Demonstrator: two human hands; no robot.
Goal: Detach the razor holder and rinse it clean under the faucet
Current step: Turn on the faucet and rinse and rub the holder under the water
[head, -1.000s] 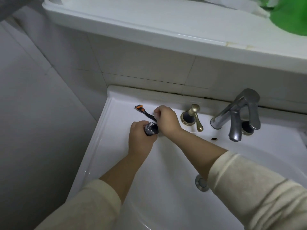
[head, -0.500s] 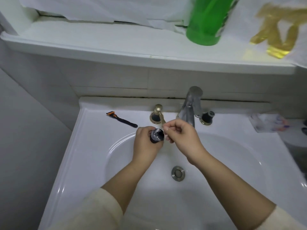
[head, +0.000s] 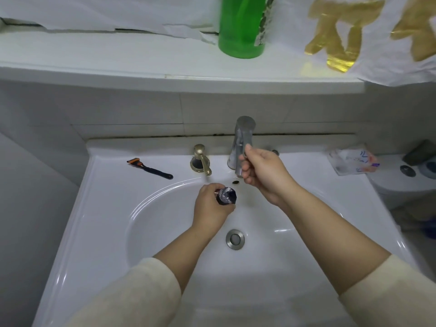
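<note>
The left hand grips the holder over the sink, just below the faucet, which the right hand grasps.

A green bottle stands on the shelf far above the grip, a crumpled wrapper on the counter well right of it

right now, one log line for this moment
left hand: grips razor holder over sink | right hand: on faucet | water: none seen
</note>
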